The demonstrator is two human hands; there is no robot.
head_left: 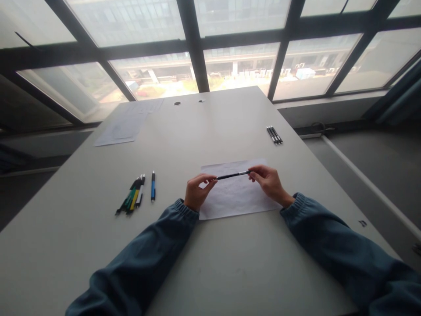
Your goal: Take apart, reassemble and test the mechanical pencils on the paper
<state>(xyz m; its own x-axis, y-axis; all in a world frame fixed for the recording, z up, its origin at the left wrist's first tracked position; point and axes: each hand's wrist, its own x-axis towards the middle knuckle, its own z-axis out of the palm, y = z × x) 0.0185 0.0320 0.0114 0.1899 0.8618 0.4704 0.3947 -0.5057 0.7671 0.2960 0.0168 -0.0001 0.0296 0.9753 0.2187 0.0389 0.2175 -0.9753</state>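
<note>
From where I'm standing: one person at a big white table (246,272), both hands over the sheet of paper (237,204) nearest them, so I'll place everything by that sheet. L hand (197,192) has thumb + fingertips pinched on one end of a blk pen (230,176); R hand (269,182) pinches the other end, by the pale band. Pen's held approx. level above the sheet, roughly crosswise. Can't tell if either hand touches the paper too.

Left of the sheet, a blue pen (153,188) lies by itself; further left, just past it, a bunch of pens (133,195), mixed colours (grn, yel, wht etc.), partly overlapping. Beyond the sheet, toward its far R, a row of blk pens (274,135), side by side. Well beyond it, far L, more papers (120,129). Sm. dark bit (362,223) right of the sheet, nr the table edge.
</note>
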